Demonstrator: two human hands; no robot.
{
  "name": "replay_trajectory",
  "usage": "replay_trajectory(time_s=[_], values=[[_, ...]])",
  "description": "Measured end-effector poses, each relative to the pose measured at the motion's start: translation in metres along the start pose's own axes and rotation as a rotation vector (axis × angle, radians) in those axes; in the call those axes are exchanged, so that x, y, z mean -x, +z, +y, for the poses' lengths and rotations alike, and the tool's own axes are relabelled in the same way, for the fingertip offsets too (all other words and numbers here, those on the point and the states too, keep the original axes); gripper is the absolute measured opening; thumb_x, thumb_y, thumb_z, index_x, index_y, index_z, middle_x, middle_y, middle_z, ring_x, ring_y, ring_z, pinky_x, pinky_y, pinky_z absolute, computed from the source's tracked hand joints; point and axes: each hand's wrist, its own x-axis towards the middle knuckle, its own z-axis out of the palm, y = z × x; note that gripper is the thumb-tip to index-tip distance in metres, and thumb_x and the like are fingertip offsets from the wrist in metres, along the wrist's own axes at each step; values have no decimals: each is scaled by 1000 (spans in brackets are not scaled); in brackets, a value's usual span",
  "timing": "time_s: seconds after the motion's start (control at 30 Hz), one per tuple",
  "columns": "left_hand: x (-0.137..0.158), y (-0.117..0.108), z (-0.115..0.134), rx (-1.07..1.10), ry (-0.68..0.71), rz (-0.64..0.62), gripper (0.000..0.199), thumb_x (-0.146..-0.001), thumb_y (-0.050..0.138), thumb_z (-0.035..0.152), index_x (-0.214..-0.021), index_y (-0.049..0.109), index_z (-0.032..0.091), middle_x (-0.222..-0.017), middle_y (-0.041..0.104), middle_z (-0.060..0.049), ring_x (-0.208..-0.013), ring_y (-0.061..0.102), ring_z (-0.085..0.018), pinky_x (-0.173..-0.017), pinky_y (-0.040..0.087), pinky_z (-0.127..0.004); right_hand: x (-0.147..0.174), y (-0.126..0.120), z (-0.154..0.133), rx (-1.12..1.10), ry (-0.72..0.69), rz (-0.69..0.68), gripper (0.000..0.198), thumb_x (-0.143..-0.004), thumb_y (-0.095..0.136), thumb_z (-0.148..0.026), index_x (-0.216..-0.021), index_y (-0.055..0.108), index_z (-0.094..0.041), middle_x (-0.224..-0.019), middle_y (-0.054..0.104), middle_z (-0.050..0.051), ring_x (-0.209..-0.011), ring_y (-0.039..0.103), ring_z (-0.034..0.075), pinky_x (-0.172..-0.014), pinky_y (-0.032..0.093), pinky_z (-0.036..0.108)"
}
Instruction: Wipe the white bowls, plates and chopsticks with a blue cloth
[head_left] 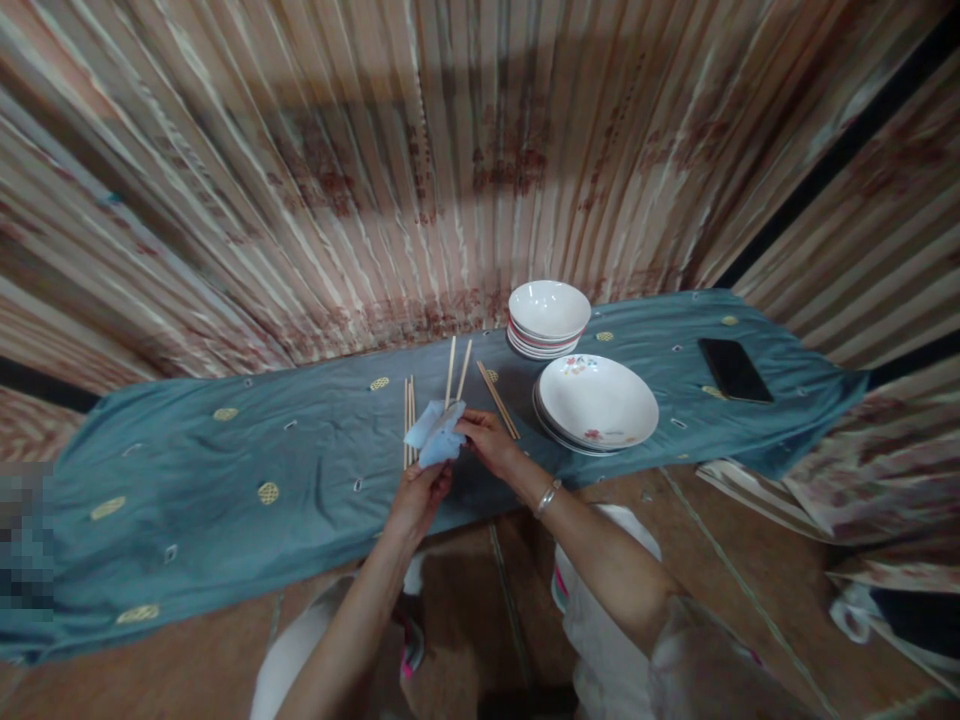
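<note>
My left hand [424,492] is closed on the lower end of a crumpled light blue cloth [439,430]. From the right, my right hand [487,438] pinches the same cloth near its upper edge. Two wooden chopsticks [459,372] stick up out of the cloth, which covers their lower parts. More chopsticks [409,405] lie on the table just left of the cloth, partly hidden by it. To the right of the cloth, beyond my right hand, rests another pair of chopsticks [498,400], slanting toward me.
A green tablecloth [315,450] covers the long table. Right of my hands stand stacked floral plates [600,405], with stacked white bowls [549,310] behind. A black phone [735,370] lies farther right. A pleated curtain [450,180] hangs along the back.
</note>
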Motion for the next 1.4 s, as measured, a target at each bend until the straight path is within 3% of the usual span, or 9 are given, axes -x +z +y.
replay_trajectory(time_s=[0.4,0.7,0.9,1.4], values=[[2,2,3,-54,26,-75,28,-61,81,26,-66,55,16,-51,50,5,-46,43,-4,-40,30,-13,2,1,5,-17,27,-36,23,-52,81,-34,-62,69,-18,-54,60,-5,-53,47,8,-53,34,21],[-4,-3,-3,-71,-17,-161,34,-54,82,28,-61,52,16,-50,46,5,-42,36,-3,-40,22,-16,-1,-7,8,28,36,20,19,-55,78,-32,-64,70,-18,-57,61,-4,-57,47,10,-57,34,24],[1,-5,-5,-106,-77,-195,34,-57,83,35,-64,60,11,-48,45,5,-40,32,-1,-38,18,-16,-4,-13,-5,-15,-2,65,15,-54,77,-29,-61,69,-18,-56,62,-5,-55,48,9,-56,35,23],[11,-12,-7,-146,-119,-182,38,-51,87,40,-61,64,11,-49,49,4,-42,38,-2,-40,26,-15,-14,-33,-38,-90,-153,138,19,-53,75,-27,-52,57,-19,-48,51,-7,-50,41,8,-51,32,23]])
